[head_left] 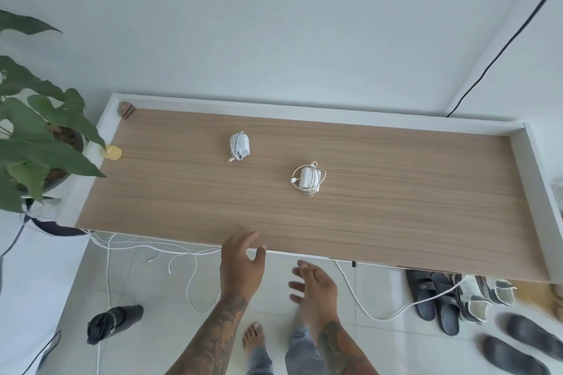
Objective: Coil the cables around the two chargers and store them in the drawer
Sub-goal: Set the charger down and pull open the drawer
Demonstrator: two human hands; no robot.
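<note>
Two white chargers lie on the wooden cabinet top (396,207), each with its white cable wound around it. The left charger (240,145) lies toward the back, a cable end sticking out at its near side. The right charger (308,178) lies near the middle with looser loops. My left hand (242,263) reaches over the near edge of the top, fingers apart, holding nothing. My right hand (313,283) hovers below the edge over the floor, fingers spread and empty. Both hands are well short of the chargers. No drawer shows.
A leafy potted plant (36,137) stands at the left end. A yellow object (113,152) and a brown one (126,109) sit on the top's left side. White cables (170,253) hang below the edge. Sandals and slippers (438,295) lie on the floor at right.
</note>
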